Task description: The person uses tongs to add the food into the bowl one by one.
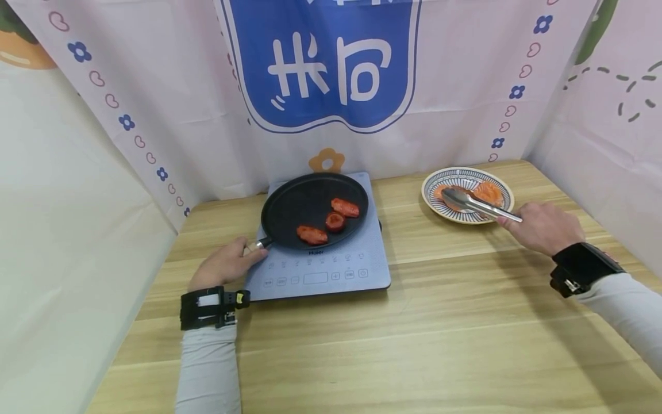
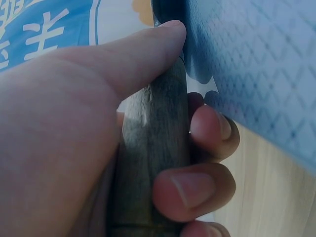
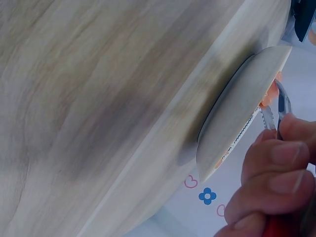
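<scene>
Basically a two-station setup. Left hand (image 1: 227,264) has fingers wrapped round the wooden handle (image 2: 153,143), thumb laid along the top; probably to stop the frying pan (image 1: 292,204) sliding or turning on the smooth Haier induction cooktop (image 1: 377,270). Handle points toward that hand, so no crossing over. Three reddish-brown meat pieces (image 1: 312,234) sit in the pan's near and right parts, apart from its far-left area. Right hand (image 1: 548,227) has fingers curled round the metal tongs (image 1: 486,207), tips angled down at the orange slices (image 1: 488,191) in the patterned plate (image 1: 429,198); reach like that likely keeps fingers off the food. Can't tell if the tips have a slice pinched. Plate rests on the wooden table (image 1: 414,345), right of the cooktop and clear of it, presumably for easy right-hand access.
</scene>
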Demonstrator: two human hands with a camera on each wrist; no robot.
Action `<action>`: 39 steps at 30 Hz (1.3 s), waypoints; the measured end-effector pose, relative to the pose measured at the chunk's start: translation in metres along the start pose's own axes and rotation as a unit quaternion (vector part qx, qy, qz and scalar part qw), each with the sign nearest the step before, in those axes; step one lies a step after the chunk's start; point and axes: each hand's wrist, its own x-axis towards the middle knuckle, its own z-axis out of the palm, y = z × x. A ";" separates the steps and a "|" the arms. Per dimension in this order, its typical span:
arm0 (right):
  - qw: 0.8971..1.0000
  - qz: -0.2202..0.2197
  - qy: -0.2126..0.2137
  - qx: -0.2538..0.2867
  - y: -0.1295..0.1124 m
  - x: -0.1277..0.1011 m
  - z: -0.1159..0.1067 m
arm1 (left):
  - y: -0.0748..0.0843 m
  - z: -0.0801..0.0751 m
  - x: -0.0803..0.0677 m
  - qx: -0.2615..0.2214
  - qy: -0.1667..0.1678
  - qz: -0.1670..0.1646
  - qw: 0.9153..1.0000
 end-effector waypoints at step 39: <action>0.999 0.006 0.001 0.035 -0.005 0.000 0.003 | -0.004 0.001 0.000 -0.006 0.003 0.006 1.000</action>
